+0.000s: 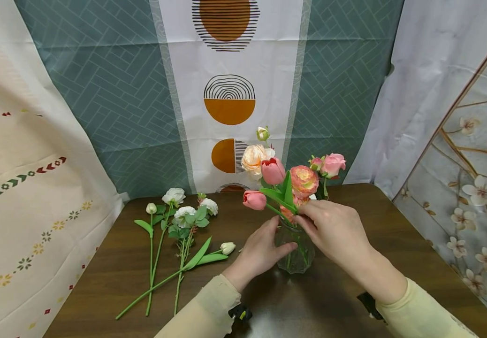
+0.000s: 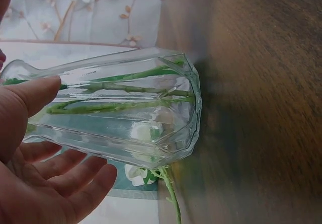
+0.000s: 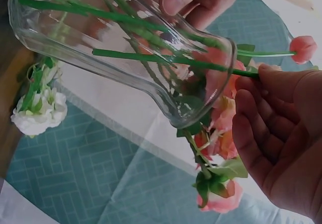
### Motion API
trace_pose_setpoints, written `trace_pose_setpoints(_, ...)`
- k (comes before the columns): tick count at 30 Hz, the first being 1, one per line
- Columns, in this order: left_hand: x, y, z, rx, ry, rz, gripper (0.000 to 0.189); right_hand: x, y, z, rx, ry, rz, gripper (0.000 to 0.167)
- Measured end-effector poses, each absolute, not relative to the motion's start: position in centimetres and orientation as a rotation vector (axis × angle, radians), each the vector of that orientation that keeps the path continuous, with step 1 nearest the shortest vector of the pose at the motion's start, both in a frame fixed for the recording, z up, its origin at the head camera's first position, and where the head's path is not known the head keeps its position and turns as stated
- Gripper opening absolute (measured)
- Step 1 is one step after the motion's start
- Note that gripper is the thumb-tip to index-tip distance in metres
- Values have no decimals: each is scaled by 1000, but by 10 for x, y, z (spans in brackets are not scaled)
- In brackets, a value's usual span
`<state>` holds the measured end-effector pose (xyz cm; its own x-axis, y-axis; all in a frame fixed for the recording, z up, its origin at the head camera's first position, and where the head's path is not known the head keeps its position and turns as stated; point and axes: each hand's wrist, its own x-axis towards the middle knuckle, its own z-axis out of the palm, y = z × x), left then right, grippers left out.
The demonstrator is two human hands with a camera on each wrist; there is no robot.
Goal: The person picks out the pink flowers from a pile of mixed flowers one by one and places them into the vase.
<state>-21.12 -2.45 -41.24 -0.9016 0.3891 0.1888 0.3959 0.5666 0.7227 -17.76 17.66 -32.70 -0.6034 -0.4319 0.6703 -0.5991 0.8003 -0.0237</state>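
A clear faceted glass vase (image 1: 297, 263) stands upright on the table, with several green stems inside it. My left hand (image 1: 262, 249) holds the vase near its neck, the thumb on the near side and the fingers behind. Above the rim, my right hand (image 1: 338, 230) pinches a smooth green stem (image 3: 151, 58) between thumb and fingers. That stem's cut end hangs partway down inside the glass. Over the vase are a pink tulip (image 1: 273, 171), a lower pink tulip (image 1: 254, 200), a coral ruffled bloom (image 1: 304, 181), a peach bloom (image 1: 254, 158) and a pink rose (image 1: 333, 165).
White flowers (image 1: 184, 216) on long stems lie on the left of the brown table (image 1: 100, 286). A white tulip (image 1: 227, 248) lies across them, its head near my left wrist. A patterned cloth (image 1: 112, 94) hangs behind the table, with more hangings at both sides.
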Motion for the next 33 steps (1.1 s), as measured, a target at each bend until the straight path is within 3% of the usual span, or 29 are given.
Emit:
trace_pose_setpoints(12, -212, -26, -415, -717, -2761, -1273, 78, -180, 174, -336, 783, -2301, 325, 16)
trace_pose_setpoints(33, -213, -27, -417, -749, -2733, -1289, 76, -183, 168, -342, 750, -2311, 260, 25)
